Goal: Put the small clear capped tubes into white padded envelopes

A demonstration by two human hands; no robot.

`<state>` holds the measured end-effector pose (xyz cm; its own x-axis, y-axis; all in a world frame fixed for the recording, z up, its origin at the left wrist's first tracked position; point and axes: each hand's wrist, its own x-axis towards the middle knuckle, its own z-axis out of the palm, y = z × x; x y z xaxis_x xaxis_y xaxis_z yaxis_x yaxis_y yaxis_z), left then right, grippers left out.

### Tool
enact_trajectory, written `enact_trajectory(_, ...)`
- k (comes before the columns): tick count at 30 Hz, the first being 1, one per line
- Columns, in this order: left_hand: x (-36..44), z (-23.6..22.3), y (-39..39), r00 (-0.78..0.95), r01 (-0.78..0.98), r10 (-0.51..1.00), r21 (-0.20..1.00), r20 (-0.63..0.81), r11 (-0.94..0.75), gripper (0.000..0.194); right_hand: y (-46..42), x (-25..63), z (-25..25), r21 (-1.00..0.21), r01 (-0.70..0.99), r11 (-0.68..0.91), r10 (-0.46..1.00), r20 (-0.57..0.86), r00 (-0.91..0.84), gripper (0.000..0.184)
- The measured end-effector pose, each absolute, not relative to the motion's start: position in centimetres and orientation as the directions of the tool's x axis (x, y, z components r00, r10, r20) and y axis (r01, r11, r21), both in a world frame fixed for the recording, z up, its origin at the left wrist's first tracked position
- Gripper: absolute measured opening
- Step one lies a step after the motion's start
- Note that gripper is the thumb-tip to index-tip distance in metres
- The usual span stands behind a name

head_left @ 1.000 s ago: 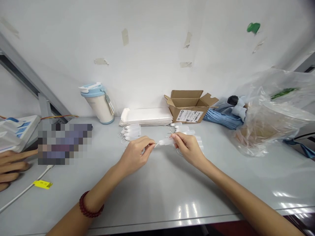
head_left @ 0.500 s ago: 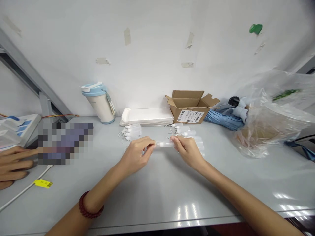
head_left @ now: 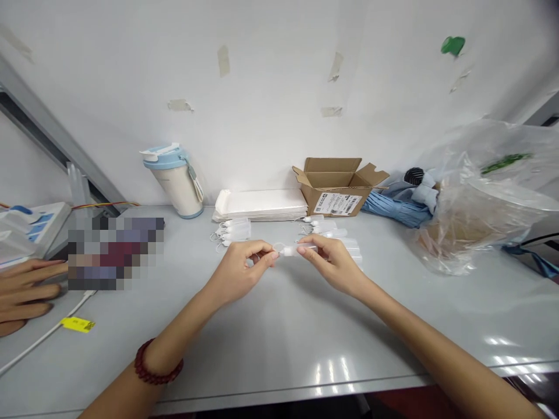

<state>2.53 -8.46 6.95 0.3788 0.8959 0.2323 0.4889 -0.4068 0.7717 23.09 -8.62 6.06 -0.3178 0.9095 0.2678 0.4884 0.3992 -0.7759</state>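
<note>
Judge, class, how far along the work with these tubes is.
Perhaps partway: one group of tubes lies beyond the left hand, another group beyond the right hand. One tube is in hand between them. Which group is done and which left, I can't tell.

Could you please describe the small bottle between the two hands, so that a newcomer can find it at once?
On the grey table, find the open cardboard box by the wall. Nearer the viewer, between the left hand and the right hand, is a small translucent bottle with a white neck. Unlike the similar bottles lying behind it, it is held in fingers.
</note>
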Motion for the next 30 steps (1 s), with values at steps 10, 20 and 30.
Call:
enact_trajectory(10, 2.1, 6.8, -8.2, 0.422, 0.304, 0.895, 0.907, 0.147, -0.292, 0.025, -9.1, 22.5, 6.4, -0.812, 0.456, 0.364, 0.918, 0.231, -0.321, 0.032)
enact_trajectory(20, 2.0, 7.3, -8.0, 0.488, 0.351, 0.871, 0.901, 0.055, -0.254, 0.02, -8.7, 23.4, 6.8, -0.758, 0.514, 0.403, 0.905, 0.245, -0.348, 0.033)
enact_trajectory(30, 2.1, 7.2, -7.7, 0.454, 0.426, 0.889, 0.86, 0.066, -0.282, 0.02, -8.3, 23.6, 6.7, -0.714, 0.552, 0.43, 0.89, 0.232, -0.393, 0.033)
